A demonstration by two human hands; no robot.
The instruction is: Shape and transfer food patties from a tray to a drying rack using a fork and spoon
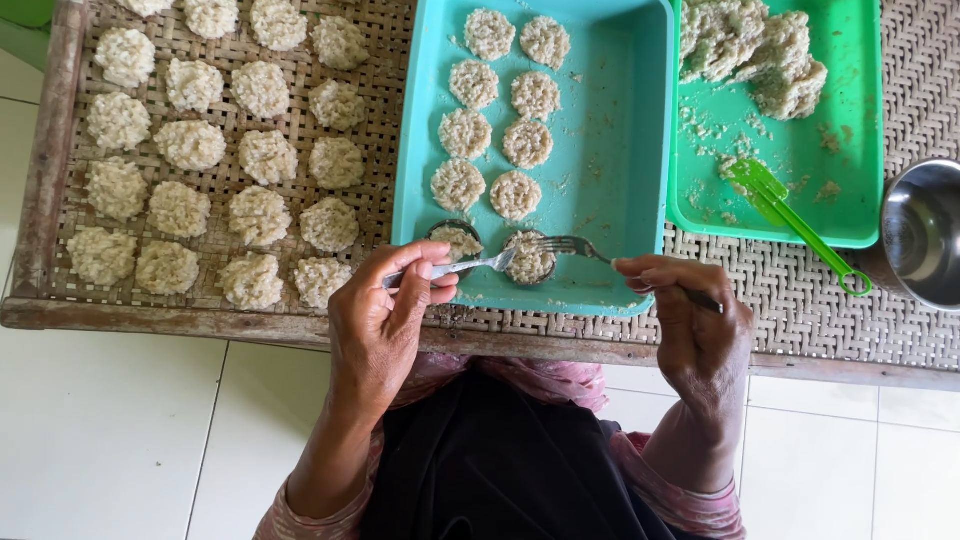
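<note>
My left hand (385,320) grips a metal fork (470,265) whose tines rest at the edge of a round rice cake in a ring mould (529,259). My right hand (695,320) holds a second fork (572,246), its tines touching the same cake from the right. A second filled ring mould (456,238) sits just to the left. Both moulds stand at the near end of a teal tray (610,150), which also holds two rows of several formed rice cakes (497,110).
A woven bamboo rack (290,60) at left carries several rows of rice cakes (220,150). A green tray (850,150) at right holds a rice mound (750,50) and a green paddle (790,215). A steel bowl (925,235) stands far right. White floor tiles lie below.
</note>
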